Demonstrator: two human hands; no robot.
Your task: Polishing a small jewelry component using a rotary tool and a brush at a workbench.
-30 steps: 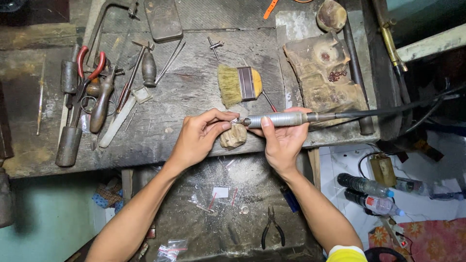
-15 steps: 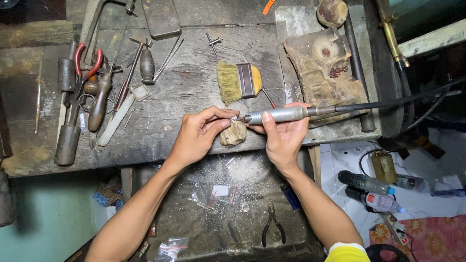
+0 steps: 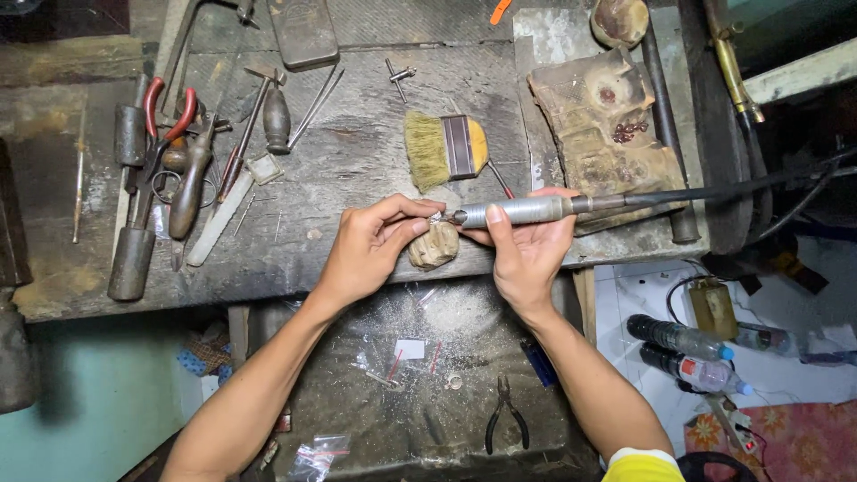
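My right hand [image 3: 527, 250] grips a metal rotary handpiece [image 3: 522, 211] with a black flexible shaft running off to the right. Its tip points left at a tiny piece pinched between the thumb and fingers of my left hand [image 3: 370, 245]; the piece itself is too small to make out. Both hands rest over a worn wooden bench peg [image 3: 435, 245] at the front edge of the dark workbench [image 3: 357, 161].
A yellow-handled brush [image 3: 444, 150] lies just behind the hands. Pliers, a small hammer and files [image 3: 192, 170] crowd the left of the bench. A worn block [image 3: 598, 125] sits at right. Below, a tray [image 3: 420, 357] holds black pliers [image 3: 505, 418]; bottles [image 3: 683, 353] lie on the floor.
The view has shifted slightly; both hands stay at the bench peg with the handpiece tip against the pinched piece. No clear change in grip.
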